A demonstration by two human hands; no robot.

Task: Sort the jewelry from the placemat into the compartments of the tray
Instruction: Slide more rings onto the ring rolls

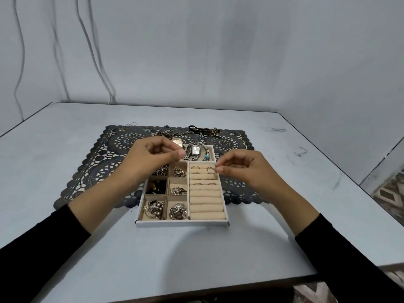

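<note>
Pale table [65, 162], frame centre: a white tray [181, 223] with beige compartments holds sorted jewelry [154, 209]. Left hand [150, 158] and right hand [240, 169] pinch thumb to forefinger above it; what they hold is indiscernible.

Over the tray [181, 223], the left hand [150, 158] and right hand [242, 169] hover, fingers [218, 170] pinched; whether they hold anything is unclear. A watch [195, 150] lies in its far compartment, a placemat [105, 162] under that end.
</note>
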